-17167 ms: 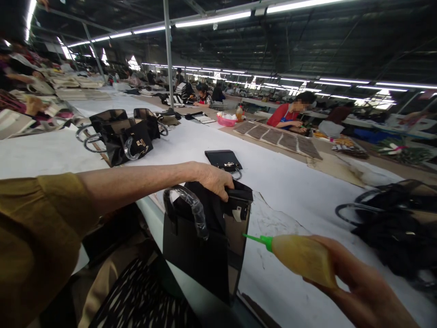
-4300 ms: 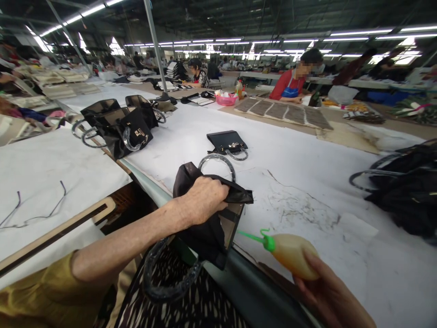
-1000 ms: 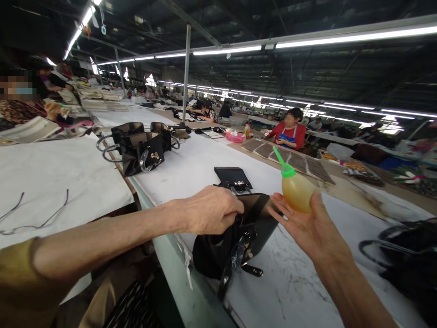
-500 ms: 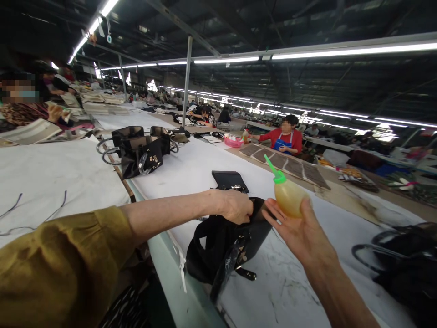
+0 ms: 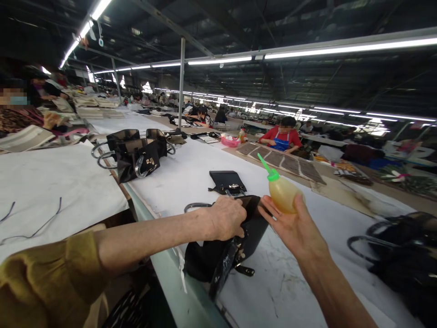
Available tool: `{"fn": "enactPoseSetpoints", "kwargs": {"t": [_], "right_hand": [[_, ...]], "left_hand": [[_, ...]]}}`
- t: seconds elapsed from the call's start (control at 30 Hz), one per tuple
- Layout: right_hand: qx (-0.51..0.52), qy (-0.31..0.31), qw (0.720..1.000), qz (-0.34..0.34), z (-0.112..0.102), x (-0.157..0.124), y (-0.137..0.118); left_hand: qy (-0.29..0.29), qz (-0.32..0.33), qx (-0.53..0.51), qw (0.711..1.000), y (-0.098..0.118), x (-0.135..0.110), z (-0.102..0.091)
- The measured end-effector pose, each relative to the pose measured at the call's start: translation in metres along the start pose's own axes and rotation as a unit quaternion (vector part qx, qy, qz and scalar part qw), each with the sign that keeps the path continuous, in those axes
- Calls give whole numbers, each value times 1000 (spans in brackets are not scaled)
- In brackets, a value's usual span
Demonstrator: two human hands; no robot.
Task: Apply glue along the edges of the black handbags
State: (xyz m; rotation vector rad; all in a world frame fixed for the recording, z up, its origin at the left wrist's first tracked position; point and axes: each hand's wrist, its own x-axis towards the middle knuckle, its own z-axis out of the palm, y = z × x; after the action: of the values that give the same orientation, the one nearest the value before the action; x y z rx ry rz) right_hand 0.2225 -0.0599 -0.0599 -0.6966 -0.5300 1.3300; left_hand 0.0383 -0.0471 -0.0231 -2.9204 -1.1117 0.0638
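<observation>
A black handbag (image 5: 221, 255) lies on its side at the near edge of the white-covered table (image 5: 191, 168), its plastic-wrapped handle hanging toward me. My left hand (image 5: 227, 218) is closed on the bag's upper edge. My right hand (image 5: 290, 225) faces palm up beside the bag's mouth, fingertips touching it, and holds a yellowish glue bottle (image 5: 282, 191) with a green nozzle pointing up and left. A flat black bag piece (image 5: 227, 181) with a metal clasp lies just beyond.
Several finished black handbags (image 5: 134, 152) stand at the table's far left; a pile of black bags (image 5: 403, 255) lies at the right. Brown panels (image 5: 283, 160) and a pink basin (image 5: 229, 141) sit farther back. A person in red (image 5: 282, 135) works opposite; another sits at far left.
Over the last second my right hand and the bottle dropped slightly and moved left toward the bag. My left hand shifted its grip along the bag's top edge; the bag's handle loop now shows behind it.
</observation>
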Motion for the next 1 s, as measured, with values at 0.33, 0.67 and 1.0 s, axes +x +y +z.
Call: {"fn": "enactPoseSetpoints", "kwargs": {"t": [0.33,0.67,1.0], "right_hand": [[-21,-4,1000,-21,7,-14,-14],[-38,15,999,3,12,-56,-38],[-28,30,997,58,0,-55,-16]], "left_hand": [[21,27,-33,999,1,7,16],[33,210,-10,977,-28,-1,-15],[140,10,-191,971,-36,-23,21]]}}
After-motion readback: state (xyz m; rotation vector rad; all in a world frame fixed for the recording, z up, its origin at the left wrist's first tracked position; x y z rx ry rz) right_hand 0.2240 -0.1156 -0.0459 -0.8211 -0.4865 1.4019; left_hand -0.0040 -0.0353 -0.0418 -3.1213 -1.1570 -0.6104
